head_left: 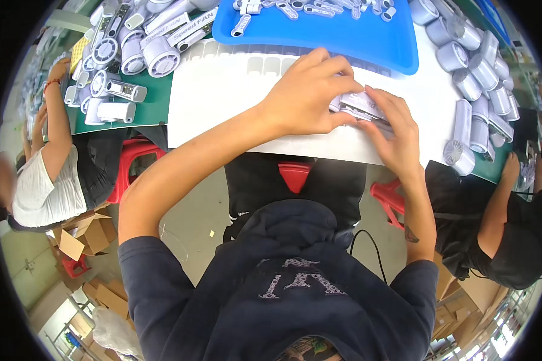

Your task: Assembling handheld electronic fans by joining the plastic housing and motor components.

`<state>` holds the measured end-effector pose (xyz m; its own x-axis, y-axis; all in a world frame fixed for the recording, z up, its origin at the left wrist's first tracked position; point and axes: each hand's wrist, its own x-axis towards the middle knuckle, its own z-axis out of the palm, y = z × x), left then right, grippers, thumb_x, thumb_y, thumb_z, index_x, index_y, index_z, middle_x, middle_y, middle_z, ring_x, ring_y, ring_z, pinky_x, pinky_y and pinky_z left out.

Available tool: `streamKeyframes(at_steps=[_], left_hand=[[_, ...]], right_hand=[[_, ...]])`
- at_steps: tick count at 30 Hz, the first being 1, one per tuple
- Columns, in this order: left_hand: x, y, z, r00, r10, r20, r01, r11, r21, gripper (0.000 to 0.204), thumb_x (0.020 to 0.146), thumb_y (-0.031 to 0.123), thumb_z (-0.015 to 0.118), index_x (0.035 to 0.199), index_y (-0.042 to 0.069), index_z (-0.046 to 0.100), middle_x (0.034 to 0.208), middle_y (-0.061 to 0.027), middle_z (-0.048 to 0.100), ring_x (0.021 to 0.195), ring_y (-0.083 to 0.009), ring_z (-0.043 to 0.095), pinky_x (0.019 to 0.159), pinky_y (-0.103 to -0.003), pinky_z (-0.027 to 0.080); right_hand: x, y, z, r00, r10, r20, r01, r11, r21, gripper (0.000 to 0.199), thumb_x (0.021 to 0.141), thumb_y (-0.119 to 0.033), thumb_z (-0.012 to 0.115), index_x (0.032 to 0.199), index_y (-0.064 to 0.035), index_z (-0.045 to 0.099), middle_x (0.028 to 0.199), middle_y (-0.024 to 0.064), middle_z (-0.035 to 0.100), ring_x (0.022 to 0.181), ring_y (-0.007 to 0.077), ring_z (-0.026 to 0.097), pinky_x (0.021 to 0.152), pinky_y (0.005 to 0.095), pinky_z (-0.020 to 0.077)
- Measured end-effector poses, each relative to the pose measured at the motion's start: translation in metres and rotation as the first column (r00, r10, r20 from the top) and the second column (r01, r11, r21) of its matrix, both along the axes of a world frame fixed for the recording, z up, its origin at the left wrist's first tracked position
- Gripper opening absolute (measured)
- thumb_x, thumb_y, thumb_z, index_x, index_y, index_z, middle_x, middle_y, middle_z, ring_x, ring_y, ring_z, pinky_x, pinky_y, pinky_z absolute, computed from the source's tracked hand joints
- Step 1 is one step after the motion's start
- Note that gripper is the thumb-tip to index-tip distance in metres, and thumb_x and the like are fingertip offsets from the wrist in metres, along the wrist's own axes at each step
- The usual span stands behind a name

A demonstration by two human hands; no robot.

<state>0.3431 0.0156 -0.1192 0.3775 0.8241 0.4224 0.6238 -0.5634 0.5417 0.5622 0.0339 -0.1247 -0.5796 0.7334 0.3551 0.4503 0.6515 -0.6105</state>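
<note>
On white bench [223, 96] below blue tray [367, 42]: both hands' grip, left hand [307, 96] and right hand [397, 129], pinching small white fan part [361, 107]; likely slipping if pressed unevenly.

I'm at an assembly bench in a small factory — the green-topped table [156, 96] is heaped with identical white handheld fans [117, 111], a blue tray [343, 42] holds small parts, and co-workers [48, 174] sit on red stools [132, 162] either side, cardboard cartons [81, 237] on the floor.
</note>
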Motion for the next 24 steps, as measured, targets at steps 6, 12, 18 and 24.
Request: streamKeyframes(at_steps=[6, 12, 18, 24], left_hand=[[0.003, 0.000, 0.000, 0.996, 0.045, -0.080, -0.046, 0.999, -0.007, 0.042, 0.066, 0.021, 0.081, 0.105, 0.008, 0.069, 0.106, -0.0070, 0.059, 0.096, -0.0263, 0.052, 0.085, -0.036, 0.045], [0.005, -0.001, -0.003, 0.990, 0.096, -0.102, -0.095, 0.995, 0.016, 0.045, 0.067, 0.021, 0.081, 0.108, 0.008, 0.068, 0.108, -0.0064, 0.059, 0.098, -0.0260, 0.052, 0.085, -0.036, 0.045], [-0.003, 0.002, -0.005, 1.000, 0.013, -0.013, -0.013, 1.000, 0.020, 0.045, 0.068, 0.024, 0.080, 0.108, 0.008, 0.068, 0.106, -0.0064, 0.060, 0.094, -0.0262, 0.053, 0.083, -0.036, 0.047], [-0.004, 0.013, -0.012, 0.998, 0.032, -0.057, -0.022, 0.984, 0.176, 0.039, 0.067, 0.029, 0.078, 0.101, 0.010, 0.070, 0.100, -0.0034, 0.064, 0.088, -0.0265, 0.055, 0.077, -0.037, 0.049]], right_hand=[[-0.001, 0.000, 0.000, 1.000, -0.018, -0.010, 0.018, 1.000, -0.023, 0.049, 0.075, -0.010, 0.075, 0.121, -0.0047, 0.060, 0.112, 0.0130, 0.061, 0.101, 0.0305, 0.057, 0.087, 0.0364, 0.0474], [-0.004, -0.001, -0.008, 0.999, -0.038, -0.015, 0.039, 0.996, 0.082, 0.049, 0.074, -0.009, 0.075, 0.120, -0.0053, 0.060, 0.111, 0.0125, 0.061, 0.101, 0.0291, 0.057, 0.085, 0.0359, 0.0479], [-0.004, -0.004, -0.003, 0.997, -0.042, -0.058, 0.040, 0.999, -0.035, 0.047, 0.075, -0.007, 0.074, 0.120, -0.0051, 0.062, 0.110, 0.0126, 0.061, 0.098, 0.0260, 0.059, 0.084, 0.0327, 0.0488], [-0.008, 0.002, -0.001, 0.990, -0.110, -0.084, 0.102, 0.990, -0.096, 0.046, 0.076, -0.007, 0.073, 0.120, -0.0054, 0.062, 0.107, 0.0127, 0.062, 0.098, 0.0243, 0.061, 0.082, 0.0308, 0.0494]])
